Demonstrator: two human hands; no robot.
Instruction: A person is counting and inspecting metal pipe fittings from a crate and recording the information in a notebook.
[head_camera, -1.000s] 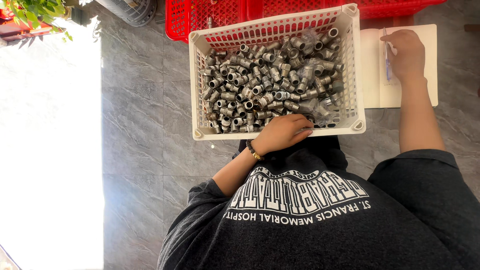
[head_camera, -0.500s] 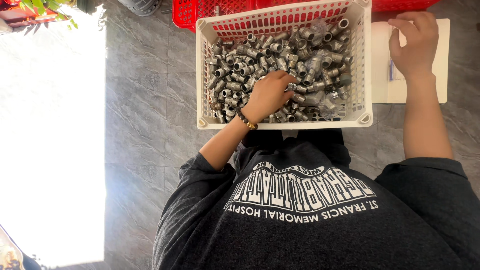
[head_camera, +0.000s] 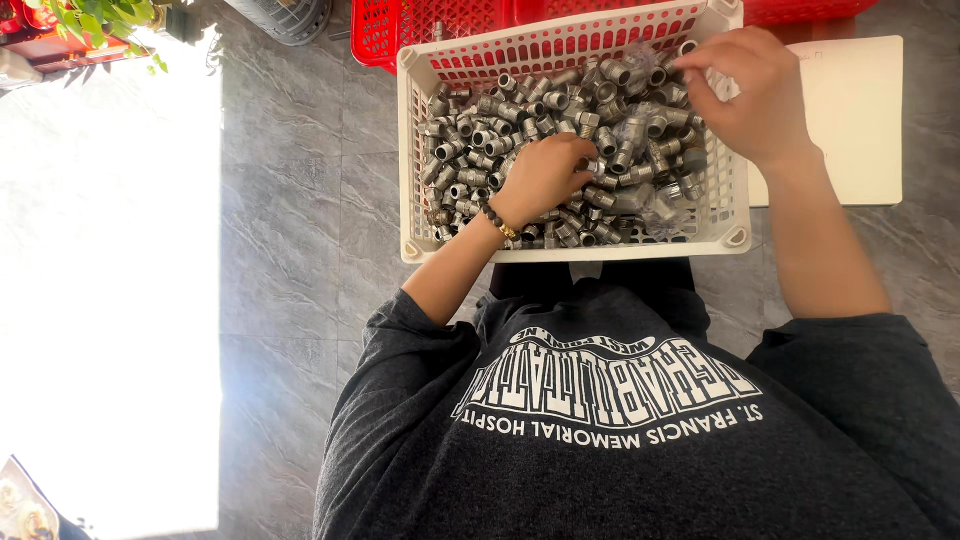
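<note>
- Right hand (head_camera: 750, 95) now sits over the far right corner of the white basket (head_camera: 575, 252), off the white board (head_camera: 850, 120); fingers curled, grasp unclear.
- Left hand (head_camera: 540, 175) is buried mid-heap in the metal fittings (head_camera: 470, 140), fingers clenched around some.
- Judgement: lift slowly, letting loose pieces drop into the basket.

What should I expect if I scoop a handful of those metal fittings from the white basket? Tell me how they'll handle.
The metal fittings look solid and stiff, so a handful probably feels heavy for its size. Their rounded, shiny barrels suggest they may slip or roll from the left hand. Heaped loosely in the white basket, neighbours will likely shift and slide into the gap.
</note>
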